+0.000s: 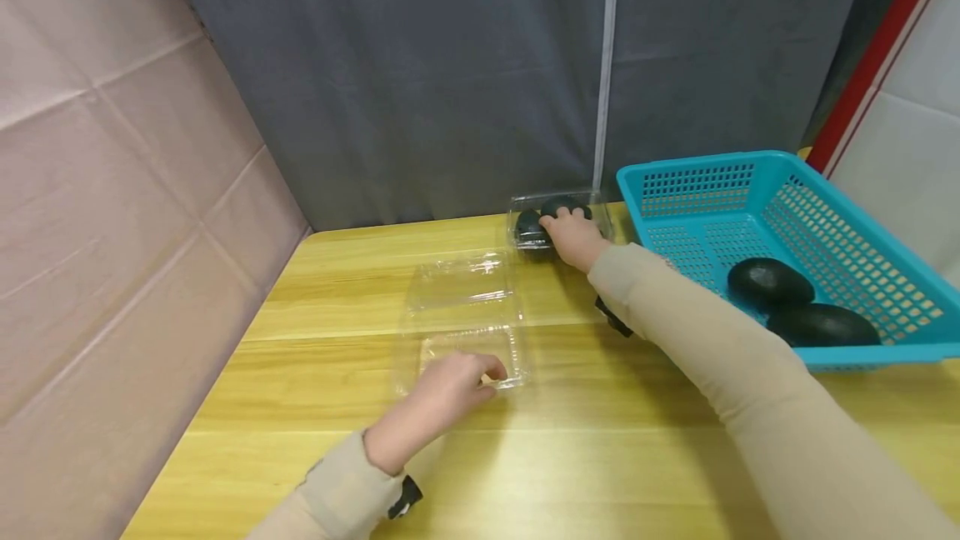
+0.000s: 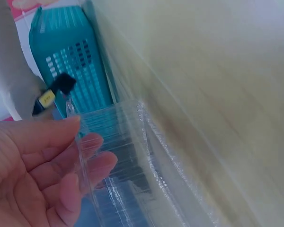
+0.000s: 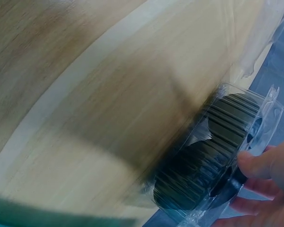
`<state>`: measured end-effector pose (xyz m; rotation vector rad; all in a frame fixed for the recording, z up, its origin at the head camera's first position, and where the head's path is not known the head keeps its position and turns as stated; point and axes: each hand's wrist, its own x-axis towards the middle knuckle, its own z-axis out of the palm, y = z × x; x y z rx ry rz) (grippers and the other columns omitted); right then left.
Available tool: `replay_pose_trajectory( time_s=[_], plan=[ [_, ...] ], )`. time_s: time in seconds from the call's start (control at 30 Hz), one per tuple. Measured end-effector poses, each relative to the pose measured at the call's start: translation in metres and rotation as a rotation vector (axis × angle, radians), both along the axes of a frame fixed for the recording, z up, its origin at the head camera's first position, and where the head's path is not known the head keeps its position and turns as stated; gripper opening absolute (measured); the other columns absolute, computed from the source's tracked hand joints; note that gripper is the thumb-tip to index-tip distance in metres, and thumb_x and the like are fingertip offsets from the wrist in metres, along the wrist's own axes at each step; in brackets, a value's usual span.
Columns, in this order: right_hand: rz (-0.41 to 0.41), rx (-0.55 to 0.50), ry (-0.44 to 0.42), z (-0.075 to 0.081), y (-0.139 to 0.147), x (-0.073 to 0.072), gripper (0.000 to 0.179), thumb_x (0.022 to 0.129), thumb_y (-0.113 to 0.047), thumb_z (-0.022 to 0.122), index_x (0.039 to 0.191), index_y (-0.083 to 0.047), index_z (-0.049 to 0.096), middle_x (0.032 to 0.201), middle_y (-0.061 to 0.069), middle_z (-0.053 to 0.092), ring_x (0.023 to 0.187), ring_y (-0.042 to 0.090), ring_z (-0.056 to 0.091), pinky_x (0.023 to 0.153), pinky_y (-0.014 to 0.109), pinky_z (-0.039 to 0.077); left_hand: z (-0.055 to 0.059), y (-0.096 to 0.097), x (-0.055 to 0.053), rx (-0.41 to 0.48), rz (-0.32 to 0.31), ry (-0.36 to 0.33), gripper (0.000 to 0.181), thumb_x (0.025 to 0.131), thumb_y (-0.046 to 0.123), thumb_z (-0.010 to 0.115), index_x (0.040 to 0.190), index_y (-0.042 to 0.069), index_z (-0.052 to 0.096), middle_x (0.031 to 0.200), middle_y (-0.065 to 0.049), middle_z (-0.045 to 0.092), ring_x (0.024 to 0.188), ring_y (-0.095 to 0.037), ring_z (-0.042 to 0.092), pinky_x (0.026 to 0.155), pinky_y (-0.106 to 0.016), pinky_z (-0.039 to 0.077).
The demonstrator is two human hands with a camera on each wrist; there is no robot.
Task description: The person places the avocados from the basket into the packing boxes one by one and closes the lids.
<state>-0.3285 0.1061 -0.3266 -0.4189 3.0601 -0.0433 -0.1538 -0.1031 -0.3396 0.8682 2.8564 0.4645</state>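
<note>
My left hand is at the near edge of an open clear plastic clamshell container on the table. In the left wrist view, the thumb and curled fingers pinch the rim of this container. Farther back, my right hand reaches over a second clear container with dark green avocados in it. The right wrist view shows ribbed plastic around the avocados, with the right hand's thumb and fingers around an avocado at the rim. The palm side is partly hidden.
A turquoise perforated basket stands on the right of the wooden table, with two avocados inside. A grey curtain hangs behind the table's back edge. Pale cloth covers the left side.
</note>
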Motion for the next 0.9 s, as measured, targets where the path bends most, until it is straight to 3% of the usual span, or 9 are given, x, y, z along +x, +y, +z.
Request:
replay_pose_trajectory(
  time_s=[0.23,0.5,0.67,0.9],
  plan=[
    [-0.003,-0.035,0.035,-0.002,0.002,-0.004,0.043,0.093,0.006,0.042,0.134,-0.007,0.041,0.127,0.027,0.042,0.109,0.046,0.043,0.081,0.060,0.044,0.000,0.015,0.013,-0.036,-0.086,0.043,0.015,0.079,0.008,0.067,0.094,0.012,0.069,0.094,0.002,0.070,0.079,-0.010,0.065,0.061,-0.017,0.048],
    [0.006,-0.101,0.087,-0.007,0.004,-0.010,0.037,0.094,0.006,0.039,0.129,-0.006,0.046,0.124,0.026,0.044,0.106,0.044,0.044,0.084,0.059,0.043,0.000,0.034,0.024,-0.075,-0.163,0.102,0.018,0.079,0.009,0.067,0.095,0.015,0.069,0.094,0.007,0.070,0.084,-0.006,0.065,0.064,-0.014,0.048],
    [0.021,-0.130,0.098,-0.011,0.005,-0.013,0.039,0.093,0.008,0.041,0.129,-0.006,0.046,0.127,0.025,0.043,0.109,0.044,0.042,0.087,0.061,0.040,0.000,0.048,0.029,-0.113,-0.206,0.106,0.019,0.079,0.011,0.068,0.097,0.018,0.068,0.094,0.010,0.069,0.082,-0.002,0.064,0.059,-0.011,0.045],
    [0.045,-0.156,0.128,-0.013,0.008,-0.013,0.039,0.092,0.009,0.041,0.127,-0.006,0.048,0.127,0.024,0.045,0.109,0.044,0.044,0.086,0.061,0.041,-0.002,0.069,0.032,-0.114,-0.266,0.170,0.023,0.077,0.011,0.067,0.097,0.021,0.069,0.093,0.014,0.068,0.082,0.002,0.062,0.058,-0.009,0.044]
  ],
)
